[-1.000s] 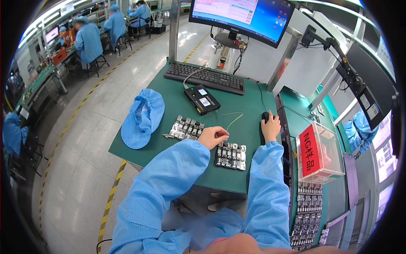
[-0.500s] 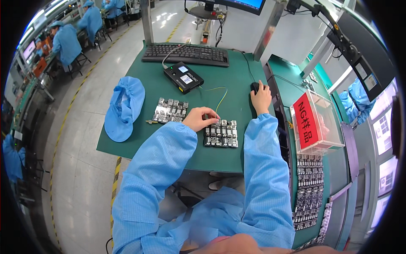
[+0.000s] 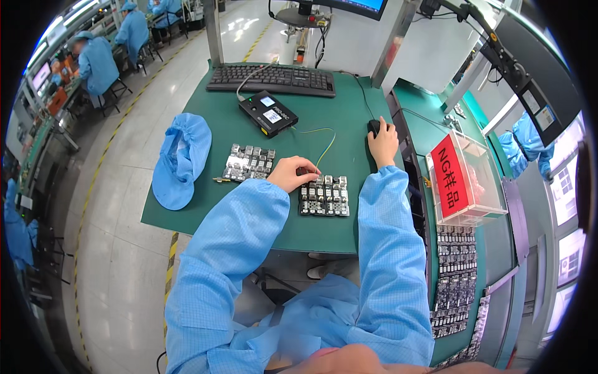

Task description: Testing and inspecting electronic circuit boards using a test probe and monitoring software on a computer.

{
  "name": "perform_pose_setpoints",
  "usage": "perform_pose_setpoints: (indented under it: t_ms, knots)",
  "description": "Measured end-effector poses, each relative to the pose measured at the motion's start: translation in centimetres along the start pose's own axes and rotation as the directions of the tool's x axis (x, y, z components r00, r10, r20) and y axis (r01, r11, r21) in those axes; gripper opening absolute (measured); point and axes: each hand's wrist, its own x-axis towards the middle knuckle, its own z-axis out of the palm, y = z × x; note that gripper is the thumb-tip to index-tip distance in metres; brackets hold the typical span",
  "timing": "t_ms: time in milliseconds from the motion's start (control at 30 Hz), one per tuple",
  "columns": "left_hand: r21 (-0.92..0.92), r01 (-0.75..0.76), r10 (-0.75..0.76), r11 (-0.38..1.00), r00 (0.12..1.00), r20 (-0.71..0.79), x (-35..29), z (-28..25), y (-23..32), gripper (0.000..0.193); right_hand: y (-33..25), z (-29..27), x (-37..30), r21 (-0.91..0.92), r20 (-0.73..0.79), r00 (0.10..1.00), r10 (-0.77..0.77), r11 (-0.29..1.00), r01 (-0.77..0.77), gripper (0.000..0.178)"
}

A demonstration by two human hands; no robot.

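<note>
My left hand (image 3: 291,174) pinches the end of a thin yellow-green cable (image 3: 328,147) at the upper left corner of a circuit board panel (image 3: 324,198). The fingers hide the plug itself. From there the cable runs back to a black box-shaped programmer (image 3: 269,113) with a small lit screen. Over a black computer mouse (image 3: 374,126) rests my right hand (image 3: 384,148), its fingers curved round it. A second circuit board panel (image 3: 249,163) lies left of my left hand, with a small brass-coloured part (image 3: 221,180) at its lower left corner.
A blue cloth cap (image 3: 181,161) lies on the left of the green mat. The keyboard (image 3: 271,80) sits at the back, below a monitor (image 3: 355,6). To the right stand a clear box with a red label (image 3: 464,181) and rows of board panels (image 3: 456,274). Co-workers (image 3: 98,65) sit far left.
Both hands stay almost where they were, the left still at the board's corner and the right on the mouse. The whole view has shifted slightly.
</note>
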Motion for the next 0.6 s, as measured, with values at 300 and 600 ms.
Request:
perform_pose_setpoints:
  t_ms: [300,600]
  knots:
    - [0.178,-0.207,0.217,0.962,0.976,-0.036,-0.44,0.49,-0.25,0.012,0.22,0.25,-0.14,0.014,-0.014,1.0,-0.01,1.0,0.01,0.056]
    - [0.153,-0.188,0.192,0.97,0.981,-0.011,-0.3,0.36,-0.65,0.01,-0.32,-0.43,-0.19,0.015,-0.004,1.0,0.005,1.0,-0.005,0.056]
